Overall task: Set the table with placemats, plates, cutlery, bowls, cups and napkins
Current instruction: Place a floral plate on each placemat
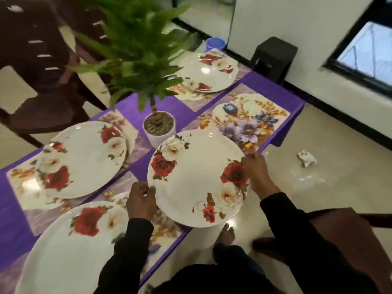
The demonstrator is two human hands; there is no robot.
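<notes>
Gripping round white rose-printed plate [196,179] at opposite rim edges: left hand [141,201] pinching near-left rim, right hand [257,175] pinching right rim. Holding plate just right of white potted plant [159,129], overhanging table edge. Advising: keeping level, carrying further right onto bare floral placemat [247,120], centring, lowering flat before letting go.

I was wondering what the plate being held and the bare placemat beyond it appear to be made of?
The held plate looks like glossy glazed ceramic or melamine: smooth white, with light glints. The bare placemat seems to be thin printed plastic or laminate, lying flat with a slight sheen.
</notes>
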